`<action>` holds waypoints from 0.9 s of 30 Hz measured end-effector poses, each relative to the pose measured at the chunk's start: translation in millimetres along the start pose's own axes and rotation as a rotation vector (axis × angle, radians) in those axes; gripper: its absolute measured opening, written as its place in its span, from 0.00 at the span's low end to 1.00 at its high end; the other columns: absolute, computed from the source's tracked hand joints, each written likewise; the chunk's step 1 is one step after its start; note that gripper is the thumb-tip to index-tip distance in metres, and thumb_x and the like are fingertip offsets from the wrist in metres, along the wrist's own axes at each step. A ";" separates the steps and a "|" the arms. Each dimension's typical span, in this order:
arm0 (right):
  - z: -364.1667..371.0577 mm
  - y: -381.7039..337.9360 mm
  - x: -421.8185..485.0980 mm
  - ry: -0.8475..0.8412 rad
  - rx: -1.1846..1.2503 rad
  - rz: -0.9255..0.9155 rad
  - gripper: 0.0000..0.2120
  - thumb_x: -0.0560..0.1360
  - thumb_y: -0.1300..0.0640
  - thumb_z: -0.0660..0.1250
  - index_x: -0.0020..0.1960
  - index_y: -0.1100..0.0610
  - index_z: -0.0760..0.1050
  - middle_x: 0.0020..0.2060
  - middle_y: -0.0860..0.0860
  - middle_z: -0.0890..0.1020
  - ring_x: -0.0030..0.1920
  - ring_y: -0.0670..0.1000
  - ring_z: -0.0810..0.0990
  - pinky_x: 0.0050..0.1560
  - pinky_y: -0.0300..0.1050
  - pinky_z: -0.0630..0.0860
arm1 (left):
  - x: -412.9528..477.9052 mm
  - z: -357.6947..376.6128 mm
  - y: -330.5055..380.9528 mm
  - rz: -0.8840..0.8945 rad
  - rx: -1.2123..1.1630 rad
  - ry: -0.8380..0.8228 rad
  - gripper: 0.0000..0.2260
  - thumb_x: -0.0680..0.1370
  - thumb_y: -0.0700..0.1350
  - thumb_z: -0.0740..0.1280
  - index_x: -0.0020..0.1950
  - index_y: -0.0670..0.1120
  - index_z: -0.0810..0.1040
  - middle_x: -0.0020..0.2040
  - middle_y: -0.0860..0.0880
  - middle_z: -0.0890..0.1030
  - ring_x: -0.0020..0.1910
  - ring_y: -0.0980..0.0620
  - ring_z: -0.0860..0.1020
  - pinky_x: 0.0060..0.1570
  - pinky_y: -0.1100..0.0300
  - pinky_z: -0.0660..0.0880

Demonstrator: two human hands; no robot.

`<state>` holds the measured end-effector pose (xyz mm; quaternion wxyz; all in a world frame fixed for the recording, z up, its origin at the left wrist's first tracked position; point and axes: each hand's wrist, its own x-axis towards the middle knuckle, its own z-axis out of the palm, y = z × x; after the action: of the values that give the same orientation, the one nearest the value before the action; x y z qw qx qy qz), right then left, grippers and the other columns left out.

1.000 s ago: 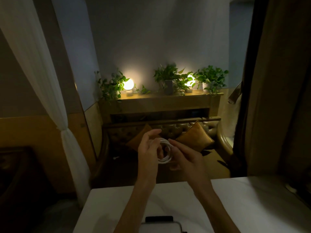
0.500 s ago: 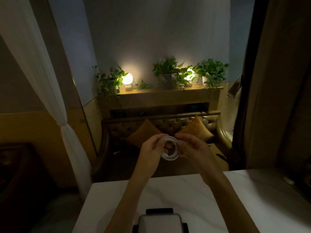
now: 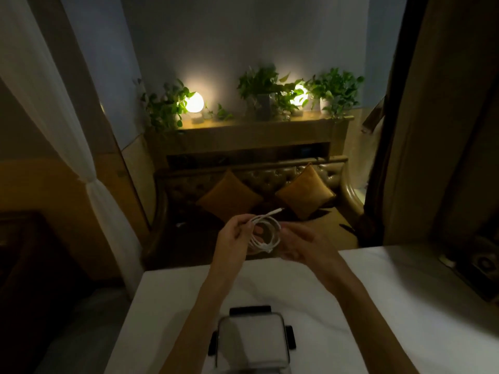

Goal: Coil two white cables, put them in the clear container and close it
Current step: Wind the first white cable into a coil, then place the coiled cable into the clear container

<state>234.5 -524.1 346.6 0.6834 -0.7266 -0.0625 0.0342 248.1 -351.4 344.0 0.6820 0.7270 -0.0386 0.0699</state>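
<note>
One white cable (image 3: pixel 266 233) is seen, wound into a loose coil and held up above the far edge of the white desk (image 3: pixel 405 306). The left hand (image 3: pixel 233 240) is closed on the coil's left side, where the loops are pinched between thumb and fingers. The right hand (image 3: pixel 302 245) is blurred; it is set just beside the coil's right edge with fingers spread, and whether anything is grasped there cannot be told. A free plug end sticks out up and to the right from the top of the coil.

Such a cable is judged light, limp and springy, so the loops are likely to open if the pinch is eased; it is best held where the loops cross.

Nearer the body, the clear container (image 3: pixel 252 338) is seen on the desk between the forearms, well below the coil. A second cable cannot be made out.
</note>
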 end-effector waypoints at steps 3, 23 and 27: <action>11.9 63.5 -12.5 0.007 0.033 0.156 0.10 0.78 0.58 0.66 0.58 0.56 0.80 0.49 0.54 0.86 0.49 0.52 0.85 0.48 0.42 0.81 | -22.9 -4.6 -57.8 -0.172 0.021 -0.035 0.08 0.80 0.41 0.62 0.57 0.42 0.77 0.51 0.45 0.82 0.51 0.46 0.82 0.51 0.48 0.81; 137.0 333.3 -93.5 -0.292 -0.102 0.919 0.07 0.74 0.66 0.68 0.50 0.62 0.82 0.44 0.64 0.84 0.37 0.57 0.81 0.44 0.49 0.80 | -179.4 -76.3 -340.4 -0.768 0.331 -0.005 0.12 0.77 0.36 0.64 0.59 0.39 0.81 0.56 0.41 0.83 0.56 0.47 0.80 0.57 0.63 0.76; 128.4 341.6 -85.9 -0.220 -0.079 0.854 0.14 0.72 0.60 0.72 0.57 0.57 0.79 0.48 0.62 0.84 0.49 0.66 0.83 0.55 0.65 0.78 | -160.9 -85.0 -327.2 -0.824 0.031 0.007 0.13 0.77 0.37 0.66 0.60 0.37 0.78 0.56 0.36 0.81 0.54 0.37 0.81 0.54 0.44 0.79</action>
<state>147.1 -428.8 -5.3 0.5691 -0.7046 0.1696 0.3884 134.6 -251.0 1.6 0.6420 0.6914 0.2592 -0.2063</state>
